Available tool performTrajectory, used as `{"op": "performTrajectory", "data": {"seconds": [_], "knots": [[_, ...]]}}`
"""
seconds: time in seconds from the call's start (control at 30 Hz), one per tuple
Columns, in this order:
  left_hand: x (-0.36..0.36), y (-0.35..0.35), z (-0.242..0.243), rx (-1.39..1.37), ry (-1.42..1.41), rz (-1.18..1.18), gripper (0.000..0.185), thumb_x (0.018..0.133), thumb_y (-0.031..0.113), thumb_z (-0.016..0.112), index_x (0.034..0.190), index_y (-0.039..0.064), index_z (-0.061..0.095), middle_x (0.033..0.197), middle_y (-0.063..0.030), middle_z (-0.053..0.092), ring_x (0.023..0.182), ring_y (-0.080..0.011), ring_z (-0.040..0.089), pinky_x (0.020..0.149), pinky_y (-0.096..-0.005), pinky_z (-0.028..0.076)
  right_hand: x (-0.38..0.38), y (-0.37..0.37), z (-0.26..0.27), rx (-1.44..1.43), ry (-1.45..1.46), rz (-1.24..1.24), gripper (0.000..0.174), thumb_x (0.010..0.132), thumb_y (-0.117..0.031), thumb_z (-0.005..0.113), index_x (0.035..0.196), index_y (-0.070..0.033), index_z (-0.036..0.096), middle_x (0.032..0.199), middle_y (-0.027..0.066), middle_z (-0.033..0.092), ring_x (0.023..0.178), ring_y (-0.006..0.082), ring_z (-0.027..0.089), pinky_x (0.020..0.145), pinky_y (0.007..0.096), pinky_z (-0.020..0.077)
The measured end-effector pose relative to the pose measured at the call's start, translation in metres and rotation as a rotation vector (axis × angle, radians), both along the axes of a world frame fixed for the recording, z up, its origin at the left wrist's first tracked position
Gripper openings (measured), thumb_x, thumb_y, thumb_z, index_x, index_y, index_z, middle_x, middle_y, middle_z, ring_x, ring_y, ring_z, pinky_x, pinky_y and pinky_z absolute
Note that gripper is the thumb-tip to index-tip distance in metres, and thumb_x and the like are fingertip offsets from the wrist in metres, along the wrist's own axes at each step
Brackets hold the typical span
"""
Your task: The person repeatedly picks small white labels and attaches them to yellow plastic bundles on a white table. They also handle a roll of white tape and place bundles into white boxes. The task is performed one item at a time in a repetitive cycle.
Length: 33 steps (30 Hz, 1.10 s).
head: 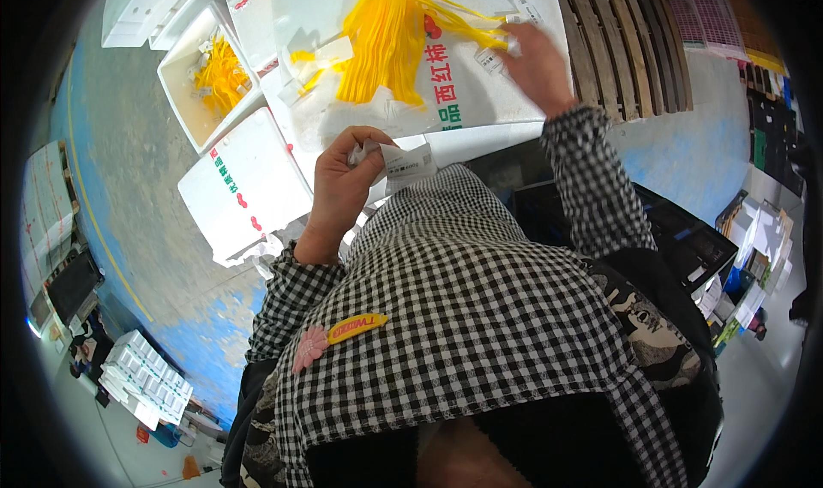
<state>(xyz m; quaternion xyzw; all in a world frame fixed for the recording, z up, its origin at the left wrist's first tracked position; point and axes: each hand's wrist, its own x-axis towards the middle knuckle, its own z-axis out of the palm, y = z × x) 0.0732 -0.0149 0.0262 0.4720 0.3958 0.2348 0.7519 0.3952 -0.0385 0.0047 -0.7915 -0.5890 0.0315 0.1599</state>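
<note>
My left hand [350, 183] pinches a bunch of white printed labels [411, 165] near the front edge of a white foam box [514, 112]. My right hand [535, 67] is over the right part of the box lid, its fingertips at the ends of a few yellow straps [485, 37] with white tags [487, 60]. Whether those fingers close on a strap is unclear, as the hand is slightly blurred. A thick bundle of flat yellow straps [382, 51] lies across the lid between the hands. More yellow pieces with a white label [331, 51] lie left of it.
An uncovered white foam box [186, 112] at the left holds tagged yellow straps [223, 77]. Beside it is a closed foam box [247, 183] with crumpled white paper [263, 253]. Wooden slatted pallets [617, 44] stand at the right, and a black crate [688, 231] is near my right side.
</note>
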Motion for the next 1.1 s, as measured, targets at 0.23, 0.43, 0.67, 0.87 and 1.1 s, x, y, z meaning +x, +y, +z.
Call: {"op": "performTrajectory", "data": {"seconds": [0.23, 0.43, 0.67, 0.87, 1.1], "knots": [[0.0, -0.003, -0.014, -0.024, 0.003, 0.009, 0.009, 0.092, 0.0, 0.061, 0.1, 0.003, 0.064, 0.092, 0.0001, 0.062, 0.085, -0.0058, 0.057, 0.076, -0.0217, 0.052, -0.103, -0.051, 0.002, -0.454, 1.513, 0.184, 0.016, 0.094, -0.015, 0.066, 0.102, -0.002, 0.066, 0.087, 0.0025, 0.066, 0.078, 0.0092, 0.058, 0.073, 0.0248, 0.0501], [-0.004, -0.006, -0.018, -0.04, 0.092, 0.006, 0.007, 0.091, 0.003, 0.067, 0.097, 0.004, 0.062, 0.088, 0.0006, 0.059, 0.081, -0.0053, 0.054, 0.067, -0.0221, 0.053, -0.077, -0.046, -0.005, -0.292, 1.406, -0.053, 0.012, 0.094, -0.013, 0.064, 0.101, -0.004, 0.064, 0.088, -0.001, 0.063, 0.079, 0.0074, 0.057, 0.072, 0.0231, 0.0489], [-0.008, -0.005, -0.016, -0.02, 0.104, -0.002, 0.007, 0.09, 0.004, 0.067, 0.094, 0.004, 0.062, 0.088, 0.0013, 0.059, 0.084, -0.0067, 0.054, 0.074, -0.0227, 0.052, -0.04, 0.009, -0.016, 0.034, 1.89, -0.173, 0.017, 0.1, -0.022, 0.059, 0.107, -0.006, 0.059, 0.107, 0.0032, 0.059, 0.1, 0.0139, 0.054, 0.096, 0.0345, 0.0481], [-0.015, -0.006, -0.014, 0.0, 0.118, 0.03, 0.006, 0.09, 0.005, 0.067, 0.095, 0.004, 0.063, 0.091, 0.0005, 0.061, 0.084, -0.0077, 0.057, 0.076, -0.024, 0.052, -0.036, 0.019, -0.026, 0.159, 1.042, -0.145, 0.016, 0.094, -0.017, 0.063, 0.1, -0.002, 0.061, 0.107, 0.0119, 0.063, 0.103, 0.0254, 0.059, 0.092, 0.0407, 0.0488], [-0.015, -0.005, -0.015, -0.021, 0.094, 0.063, 0.006, 0.09, 0.005, 0.067, 0.094, 0.004, 0.063, 0.089, 0.0003, 0.062, 0.083, -0.0079, 0.058, 0.076, -0.0237, 0.051, -0.001, 0.008, -0.012, 0.192, 0.502, 0.005, 0.015, 0.091, -0.014, 0.065, 0.099, -0.001, 0.064, 0.102, 0.012, 0.067, 0.09, 0.0239, 0.063, 0.081, 0.0355, 0.0524]]}}
